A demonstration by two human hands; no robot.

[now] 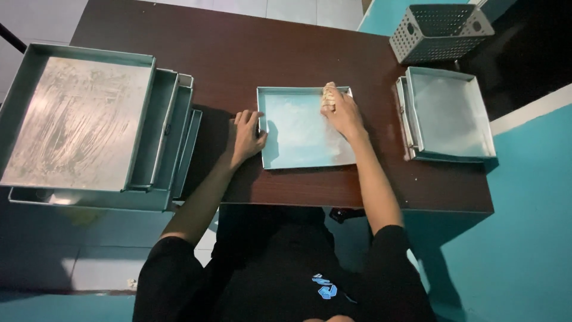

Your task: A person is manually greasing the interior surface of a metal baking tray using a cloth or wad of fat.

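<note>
A square metal baking tray (pixel 298 134) lies in the middle of a dark brown table (pixel 238 53). My left hand (pixel 247 134) grips the tray's left rim, thumb over the edge. My right hand (pixel 341 110) is inside the tray at its far right corner, fingers closed on a small pale wad (pixel 328 95), perhaps a cloth or sponge, pressed against the tray floor.
A stack of larger metal trays (pixel 83 122) sits at the table's left end, overhanging the edge. Two more nested trays (pixel 450 113) rest at the right. A perforated metal basket (pixel 440 31) stands at the far right corner.
</note>
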